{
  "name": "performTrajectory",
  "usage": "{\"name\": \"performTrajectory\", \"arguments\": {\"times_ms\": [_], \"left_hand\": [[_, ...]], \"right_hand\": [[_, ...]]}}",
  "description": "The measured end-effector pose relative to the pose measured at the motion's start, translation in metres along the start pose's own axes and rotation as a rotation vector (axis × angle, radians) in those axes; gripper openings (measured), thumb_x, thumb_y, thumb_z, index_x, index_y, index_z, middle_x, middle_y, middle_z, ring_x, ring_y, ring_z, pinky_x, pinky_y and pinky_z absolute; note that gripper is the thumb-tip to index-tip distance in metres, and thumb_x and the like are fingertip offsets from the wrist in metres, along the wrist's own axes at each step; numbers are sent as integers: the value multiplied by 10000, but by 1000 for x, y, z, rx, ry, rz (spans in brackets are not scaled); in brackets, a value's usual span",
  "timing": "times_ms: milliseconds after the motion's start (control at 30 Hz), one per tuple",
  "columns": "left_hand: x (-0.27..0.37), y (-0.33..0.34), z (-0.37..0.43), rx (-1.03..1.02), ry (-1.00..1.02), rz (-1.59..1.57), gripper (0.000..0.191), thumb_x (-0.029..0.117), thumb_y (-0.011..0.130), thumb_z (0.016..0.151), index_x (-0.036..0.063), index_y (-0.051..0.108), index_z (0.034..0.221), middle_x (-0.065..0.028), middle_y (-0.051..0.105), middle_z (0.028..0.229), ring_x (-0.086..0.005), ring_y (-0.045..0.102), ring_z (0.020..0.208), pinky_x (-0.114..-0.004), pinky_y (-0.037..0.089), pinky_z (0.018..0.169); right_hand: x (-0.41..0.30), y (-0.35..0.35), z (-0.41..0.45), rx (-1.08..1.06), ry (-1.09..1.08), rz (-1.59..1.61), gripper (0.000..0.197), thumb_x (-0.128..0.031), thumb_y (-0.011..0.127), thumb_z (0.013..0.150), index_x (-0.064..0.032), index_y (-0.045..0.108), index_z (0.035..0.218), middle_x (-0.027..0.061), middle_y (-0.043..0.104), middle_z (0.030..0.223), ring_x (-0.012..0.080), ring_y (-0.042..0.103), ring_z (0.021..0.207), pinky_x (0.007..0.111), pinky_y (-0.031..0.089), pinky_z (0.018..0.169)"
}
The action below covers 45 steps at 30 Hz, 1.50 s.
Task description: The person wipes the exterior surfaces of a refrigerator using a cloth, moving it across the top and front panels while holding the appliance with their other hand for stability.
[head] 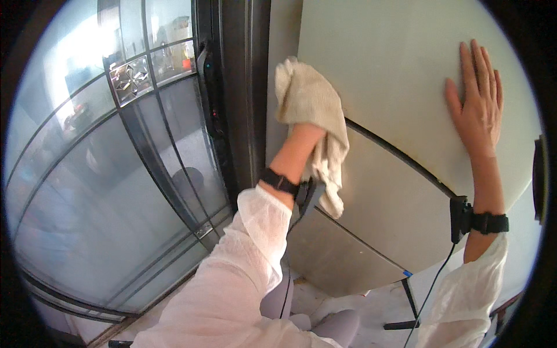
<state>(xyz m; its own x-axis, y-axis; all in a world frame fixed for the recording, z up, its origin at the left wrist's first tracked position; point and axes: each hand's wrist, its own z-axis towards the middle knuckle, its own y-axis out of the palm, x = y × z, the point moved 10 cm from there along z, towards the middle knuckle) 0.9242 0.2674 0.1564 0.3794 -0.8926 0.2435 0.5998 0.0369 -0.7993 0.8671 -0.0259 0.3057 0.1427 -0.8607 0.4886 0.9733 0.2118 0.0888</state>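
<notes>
My left hand (307,132) is mostly hidden under a beige knit cloth (312,98), which it holds against the left edge of a pale refrigerator's upper door (383,74). The cloth's loose end hangs down past my wrist. On the right side of the same door, my right hand (481,104) lies flat, fingers pointing up, with nothing in it. Below a dark gap are the middle door (391,187) and the lower door (343,252). Brownish stains show along the gap near the cloth.
A dark-framed glass door (104,174) with a black handle (209,87) stands close on the left. Cables (431,296) hang from the devices strapped to both wrists. A black metal leg (409,300) stands on the pale floor (313,298). Blue tape (407,273) marks the lower door's corner.
</notes>
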Motion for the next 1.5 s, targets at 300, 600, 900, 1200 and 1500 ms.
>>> {"name": "performTrajectory", "arguments": {"times_ms": [300, 600, 900, 1200, 1500], "left_hand": [[81, 82, -115, 464, 162, 556, 660, 477, 358, 1007, 94, 180, 1514, -106, 206, 1569, -267, 144, 1459, -443, 84, 1201], [33, -5, -10, 442, 278, -642, 765, 537, 416, 969, 98, 144, 1533, -148, 139, 1590, -328, 89, 1472, -483, 37, 1202], [104, 69, -109, 390, 150, 240, 675, 510, 337, 999, 108, 200, 1522, -118, 207, 1574, -314, 161, 1457, -488, 94, 1188], [37, 14, 5, 511, 210, -530, 663, 479, 391, 997, 97, 229, 1513, -110, 248, 1560, -310, 187, 1447, -443, 127, 1196], [96, 42, -45, -48, 314, 149, 545, 408, 432, 970, 66, 413, 1393, -187, 395, 1443, -332, 318, 1372, -464, 204, 1149]], "right_hand": [[5, 5, -5, -1, -6, -32, 586, -440, 498, 957, -263, 337, 1492, -34, 327, 1542, 137, 286, 1425, 372, 219, 1196], [-2, -5, 0, 7, -44, 0, 562, -449, 456, 975, -272, 333, 1493, -42, 327, 1540, 130, 283, 1425, 361, 208, 1200], [1, 2, -2, 17, 3, 21, 559, -459, 463, 971, -293, 334, 1488, -48, 327, 1538, 132, 289, 1422, 361, 211, 1201], [-3, -7, 1, 3, -8, 54, 569, -395, 500, 954, -265, 345, 1486, -34, 341, 1531, 146, 299, 1418, 378, 223, 1195], [13, 0, -10, -53, 25, 6, 569, -366, 515, 946, -257, 355, 1481, -35, 325, 1539, 144, 296, 1418, 370, 227, 1194]]}}
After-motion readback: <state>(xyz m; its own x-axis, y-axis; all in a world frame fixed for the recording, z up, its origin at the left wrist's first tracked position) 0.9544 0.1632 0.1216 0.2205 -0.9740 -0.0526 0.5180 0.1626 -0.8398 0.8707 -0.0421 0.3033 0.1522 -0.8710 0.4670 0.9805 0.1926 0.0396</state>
